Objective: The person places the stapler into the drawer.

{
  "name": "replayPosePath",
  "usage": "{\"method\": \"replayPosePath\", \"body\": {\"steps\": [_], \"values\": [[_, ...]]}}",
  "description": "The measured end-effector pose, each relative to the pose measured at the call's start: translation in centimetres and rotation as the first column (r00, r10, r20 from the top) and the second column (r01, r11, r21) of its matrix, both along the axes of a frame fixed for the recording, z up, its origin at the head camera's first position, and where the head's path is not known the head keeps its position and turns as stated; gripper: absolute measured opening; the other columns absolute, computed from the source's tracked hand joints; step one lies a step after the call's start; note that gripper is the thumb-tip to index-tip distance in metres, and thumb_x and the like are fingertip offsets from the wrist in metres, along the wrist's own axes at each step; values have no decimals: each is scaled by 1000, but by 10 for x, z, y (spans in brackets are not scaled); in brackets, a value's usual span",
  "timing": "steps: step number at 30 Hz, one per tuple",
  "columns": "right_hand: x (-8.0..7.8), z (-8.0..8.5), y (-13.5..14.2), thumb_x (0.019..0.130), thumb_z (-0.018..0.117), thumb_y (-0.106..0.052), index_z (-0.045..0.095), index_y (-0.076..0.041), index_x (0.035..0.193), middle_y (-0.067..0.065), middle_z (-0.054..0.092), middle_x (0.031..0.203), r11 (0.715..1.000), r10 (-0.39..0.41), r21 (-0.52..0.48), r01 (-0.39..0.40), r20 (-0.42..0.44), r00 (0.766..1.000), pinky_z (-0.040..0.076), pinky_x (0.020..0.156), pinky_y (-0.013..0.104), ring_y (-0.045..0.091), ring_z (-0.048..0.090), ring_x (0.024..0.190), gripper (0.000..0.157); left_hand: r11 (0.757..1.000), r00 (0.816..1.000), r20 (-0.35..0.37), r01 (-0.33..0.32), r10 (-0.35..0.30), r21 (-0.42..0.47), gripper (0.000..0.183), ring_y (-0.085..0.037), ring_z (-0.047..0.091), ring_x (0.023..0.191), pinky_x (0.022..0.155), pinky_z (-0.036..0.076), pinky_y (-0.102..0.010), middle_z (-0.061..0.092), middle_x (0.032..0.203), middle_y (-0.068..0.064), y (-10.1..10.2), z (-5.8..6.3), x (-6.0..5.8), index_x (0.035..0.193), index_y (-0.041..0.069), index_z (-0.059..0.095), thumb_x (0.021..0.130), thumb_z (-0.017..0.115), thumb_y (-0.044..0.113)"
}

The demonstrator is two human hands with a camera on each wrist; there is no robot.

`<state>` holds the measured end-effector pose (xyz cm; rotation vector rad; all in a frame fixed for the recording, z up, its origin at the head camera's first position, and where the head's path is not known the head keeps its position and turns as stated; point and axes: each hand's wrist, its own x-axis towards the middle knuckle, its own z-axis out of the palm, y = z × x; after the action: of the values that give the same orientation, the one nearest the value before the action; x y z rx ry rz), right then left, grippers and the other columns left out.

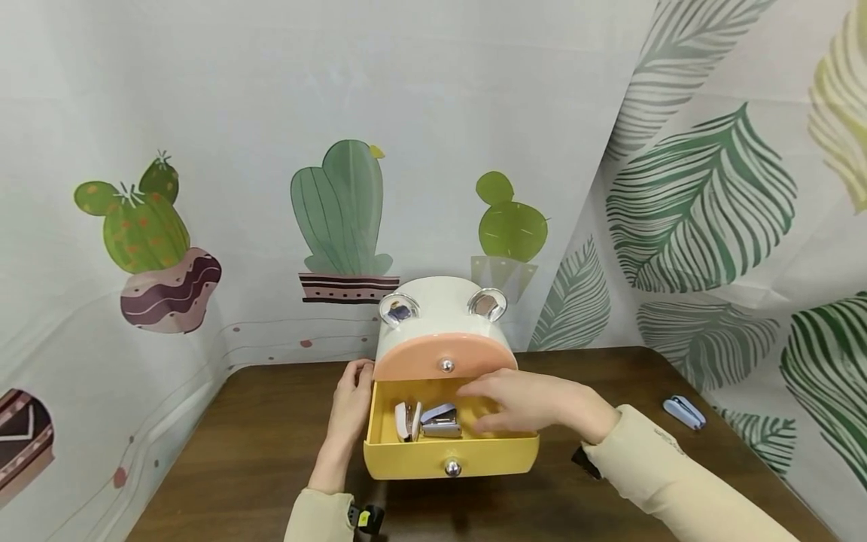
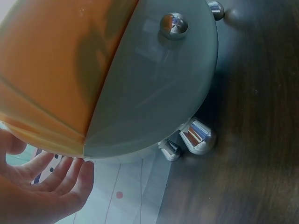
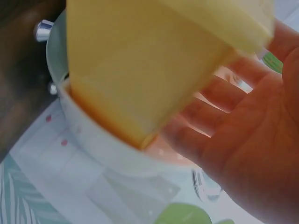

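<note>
A small rounded white cabinet (image 1: pixel 443 309) stands on the table, its yellow drawer (image 1: pixel 413 461) pulled out beneath a peach-coloured upper drawer (image 1: pixel 409 361). Inside the yellow drawer lie a white stapler (image 1: pixel 403 421) and a light blue stapler (image 1: pixel 442 429), both to the left of its middle. My left hand (image 1: pixel 349 410) rests against the cabinet's left side, fingers lightly bent in the left wrist view. Over the drawer's right side reaches my right hand (image 1: pixel 524 403), fingers spread and apart from the staplers; nothing shows in its palm (image 3: pixel 261 149).
Another light blue stapler (image 1: pixel 684 412) lies on the brown table (image 1: pixel 271 436) near the right edge. A grey-green lower drawer (image 2: pixel 154 84) is closed, and metal feet (image 2: pixel 198 137) hold the cabinet up. Patterned cloth (image 1: pixel 433 90) hangs behind the table.
</note>
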<state>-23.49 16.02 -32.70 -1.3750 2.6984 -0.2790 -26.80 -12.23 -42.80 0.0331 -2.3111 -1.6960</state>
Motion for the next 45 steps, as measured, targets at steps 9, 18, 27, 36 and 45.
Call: {"method": "replayPosePath", "body": {"steps": [9, 18, 27, 36, 45], "values": [[23, 16, 41, 92, 69, -24, 63, -12, 127, 2, 61, 124, 998, -63, -11, 62, -158, 986, 45, 96, 43, 22, 55, 115, 37, 1000, 1000, -11, 8, -8, -9, 40, -29, 56, 106, 90, 44, -47, 60, 119, -16, 0, -1, 0, 128, 3, 54, 106, 40, 32], [29, 7, 92, 87, 74, -19, 67, -11, 115, 5, 61, 118, 997, -74, -49, 59, -386, 919, 50, 86, 46, 25, 60, 106, 30, 1000, 1000, -7, 22, -22, -1, 40, -28, 56, 104, 88, 45, -46, 61, 117, -15, 2, 1, 2, 128, 3, 54, 106, 40, 33], [28, -1, 135, 81, 79, -15, 69, -11, 111, 11, 63, 116, 986, -161, -105, 126, -480, 863, 50, 80, 52, 32, 61, 102, 32, 1000, 1000, -16, 9, -9, -15, 38, -28, 56, 104, 89, 45, -47, 61, 117, -14, 3, 0, -1, 127, 4, 55, 106, 40, 32], [12, -6, 171, 85, 76, -16, 68, -5, 114, 19, 61, 117, 954, -300, -127, 272, -417, 858, 50, 82, 53, 39, 61, 103, 32, 1000, 1000, -19, -4, 3, -10, 39, -28, 56, 103, 89, 44, -46, 61, 116, -14, 1, -1, 0, 127, 3, 55, 106, 40, 33], [-5, -28, 218, 90, 71, -15, 66, 3, 115, 26, 60, 118, 874, -485, -157, 459, -257, 836, 44, 88, 60, 48, 55, 110, 31, 1000, 1000, -14, -7, 7, -8, 38, -28, 56, 102, 88, 44, -44, 61, 114, -14, 0, -2, 0, 126, 4, 55, 106, 40, 32]]}}
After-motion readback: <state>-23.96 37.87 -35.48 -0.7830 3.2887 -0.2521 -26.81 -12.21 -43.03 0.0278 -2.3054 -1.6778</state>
